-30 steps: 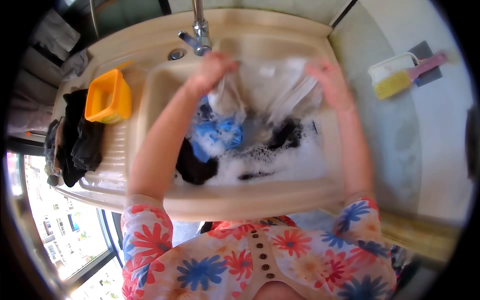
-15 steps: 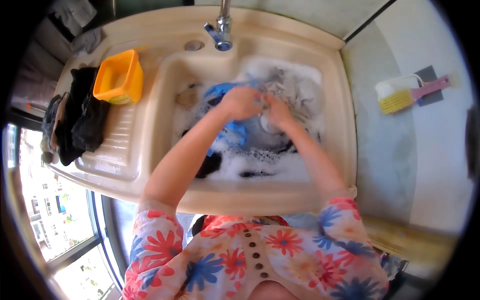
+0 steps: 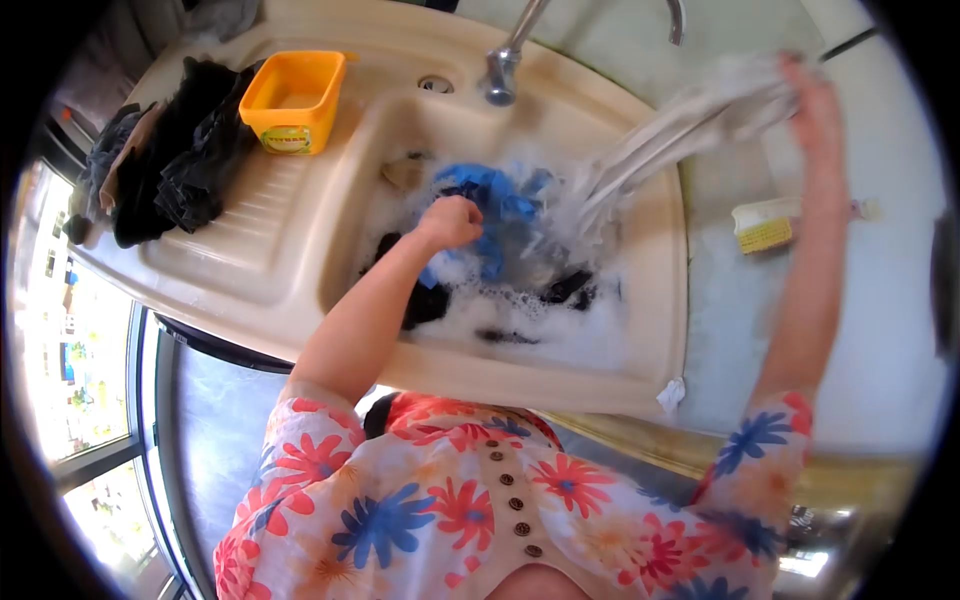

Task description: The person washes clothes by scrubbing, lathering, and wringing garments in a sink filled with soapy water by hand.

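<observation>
High at the upper right, my right hand (image 3: 806, 85) grips one end of a wet, pale grey garment (image 3: 690, 125), blurred by motion. The garment stretches down to the left, its lower part still in the suds of the beige sink (image 3: 345, 190). My left hand (image 3: 455, 221) is curled closed just over the blue cloth (image 3: 490, 190) in the foam; what its fingers hold, if anything, is hidden. Dark cloth (image 3: 568, 287) and other dark pieces show partly through the soapy water.
On the ribbed drainboard (image 3: 235, 255) lie dark garments (image 3: 195, 150) beside a yellow plastic tub (image 3: 295, 110). The tap (image 3: 500, 75) rises behind the basin. A yellow-bristled brush (image 3: 765, 235) is on the right, partly behind my right forearm.
My hands have moved apart. My right hand has swung up and right, pulling the grey garment partly out of the suds; my left has shifted slightly left. The camera view has turned.
</observation>
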A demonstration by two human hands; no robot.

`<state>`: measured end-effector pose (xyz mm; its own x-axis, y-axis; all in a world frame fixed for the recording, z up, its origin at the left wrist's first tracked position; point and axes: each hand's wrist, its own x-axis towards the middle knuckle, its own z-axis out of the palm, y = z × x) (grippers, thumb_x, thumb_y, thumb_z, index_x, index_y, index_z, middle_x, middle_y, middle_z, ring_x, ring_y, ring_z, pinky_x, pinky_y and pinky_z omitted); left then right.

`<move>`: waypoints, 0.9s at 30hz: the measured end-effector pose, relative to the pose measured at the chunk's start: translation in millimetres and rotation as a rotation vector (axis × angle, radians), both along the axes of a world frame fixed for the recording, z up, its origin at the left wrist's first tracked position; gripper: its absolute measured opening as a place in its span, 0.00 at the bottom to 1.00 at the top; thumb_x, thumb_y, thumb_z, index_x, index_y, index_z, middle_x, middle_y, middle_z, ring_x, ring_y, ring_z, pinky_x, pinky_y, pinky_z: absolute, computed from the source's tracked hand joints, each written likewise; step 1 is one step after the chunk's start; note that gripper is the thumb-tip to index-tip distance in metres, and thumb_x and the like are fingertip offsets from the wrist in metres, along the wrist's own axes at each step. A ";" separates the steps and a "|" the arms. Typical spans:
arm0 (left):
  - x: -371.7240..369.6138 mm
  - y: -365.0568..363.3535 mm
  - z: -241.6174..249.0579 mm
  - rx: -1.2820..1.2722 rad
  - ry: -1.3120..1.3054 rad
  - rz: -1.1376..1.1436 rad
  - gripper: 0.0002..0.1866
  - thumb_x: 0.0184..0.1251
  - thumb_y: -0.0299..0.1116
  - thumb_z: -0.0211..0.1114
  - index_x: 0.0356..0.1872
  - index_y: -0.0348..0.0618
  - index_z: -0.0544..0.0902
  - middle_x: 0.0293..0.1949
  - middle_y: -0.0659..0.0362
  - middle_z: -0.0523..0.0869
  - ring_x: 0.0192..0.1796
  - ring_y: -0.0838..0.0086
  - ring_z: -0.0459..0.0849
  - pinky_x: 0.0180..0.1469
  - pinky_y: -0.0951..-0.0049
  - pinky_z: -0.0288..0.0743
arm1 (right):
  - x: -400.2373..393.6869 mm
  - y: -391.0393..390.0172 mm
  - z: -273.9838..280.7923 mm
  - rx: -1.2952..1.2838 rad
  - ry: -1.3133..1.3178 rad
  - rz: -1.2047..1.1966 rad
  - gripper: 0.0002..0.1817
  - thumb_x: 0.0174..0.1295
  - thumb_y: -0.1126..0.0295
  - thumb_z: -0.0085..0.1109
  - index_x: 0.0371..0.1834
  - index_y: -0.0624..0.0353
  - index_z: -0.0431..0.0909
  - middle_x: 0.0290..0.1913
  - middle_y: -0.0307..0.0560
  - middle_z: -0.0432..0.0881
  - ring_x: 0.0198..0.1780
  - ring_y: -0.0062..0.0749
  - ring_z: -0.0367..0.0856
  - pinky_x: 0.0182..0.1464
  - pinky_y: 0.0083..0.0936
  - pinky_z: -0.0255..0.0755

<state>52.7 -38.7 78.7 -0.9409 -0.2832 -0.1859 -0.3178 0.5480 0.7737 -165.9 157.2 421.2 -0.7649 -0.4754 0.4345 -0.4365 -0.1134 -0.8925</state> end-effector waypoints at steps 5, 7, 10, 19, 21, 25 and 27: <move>0.0 -1.3 -3.8 -0.036 -0.041 -0.016 0.14 0.44 0.36 0.62 0.36 0.47 0.83 0.37 0.53 0.83 0.44 0.63 0.80 0.49 0.68 0.72 | 29.0 -0.3 101.2 -0.162 0.194 0.051 0.16 0.48 0.72 0.62 0.42 0.59 0.73 0.39 0.43 0.77 0.41 0.29 0.75 0.45 0.25 0.70; 0.3 -3.0 -4.5 -0.064 -0.061 -0.029 0.14 0.44 0.35 0.62 0.36 0.47 0.83 0.37 0.54 0.83 0.44 0.63 0.80 0.49 0.68 0.72 | 33.7 1.4 111.1 -0.184 0.237 0.050 0.16 0.48 0.71 0.62 0.41 0.59 0.74 0.39 0.43 0.77 0.41 0.29 0.75 0.45 0.25 0.70; 1.7 -4.8 -3.9 -0.076 -0.068 -0.032 0.14 0.44 0.35 0.62 0.36 0.48 0.83 0.37 0.54 0.83 0.44 0.62 0.80 0.48 0.68 0.72 | 29.3 -1.2 93.0 -0.166 0.259 0.020 0.16 0.48 0.69 0.62 0.41 0.60 0.74 0.39 0.44 0.78 0.41 0.30 0.75 0.44 0.26 0.70; -1.6 -7.3 -16.6 -0.097 -0.055 -0.058 0.17 0.46 0.36 0.62 0.39 0.44 0.82 0.34 0.54 0.84 0.40 0.65 0.81 0.46 0.69 0.73 | 5.7 -6.8 -288.0 0.527 -0.035 -0.150 0.17 0.46 0.70 0.62 0.41 0.58 0.75 0.39 0.46 0.79 0.42 0.33 0.76 0.46 0.28 0.68; -1.7 -6.6 -20.4 -0.101 -0.037 -0.060 0.16 0.45 0.37 0.63 0.38 0.45 0.82 0.37 0.54 0.83 0.43 0.63 0.80 0.47 0.68 0.72 | 34.4 -5.6 -363.4 0.775 -0.135 -0.276 0.21 0.41 0.75 0.62 0.43 0.58 0.75 0.40 0.48 0.79 0.45 0.36 0.76 0.49 0.28 0.66; -3.7 -4.0 -3.7 -0.026 -0.057 -0.079 0.24 0.41 0.39 0.67 0.45 0.47 0.79 0.40 0.53 0.82 0.45 0.61 0.79 0.49 0.67 0.72 | 31.0 -23.7 -289.2 0.385 -0.470 -0.303 0.20 0.46 0.79 0.61 0.46 0.63 0.72 0.38 0.48 0.78 0.43 0.36 0.76 0.42 0.31 0.72; -11.3 3.6 3.1 -0.059 0.004 -0.042 0.32 0.37 0.43 0.70 0.50 0.46 0.74 0.41 0.52 0.81 0.46 0.61 0.78 0.51 0.68 0.70 | -2.7 -26.6 -214.1 0.075 -0.395 -0.015 0.18 0.47 0.80 0.62 0.43 0.65 0.71 0.37 0.49 0.78 0.40 0.38 0.78 0.41 0.36 0.76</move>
<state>41.4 -35.1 81.8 -0.9530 -0.2533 -0.1660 -0.2900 0.6053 0.7413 -168.6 130.6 207.2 -0.8735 -0.4818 0.0698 -0.0592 -0.0373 -0.9976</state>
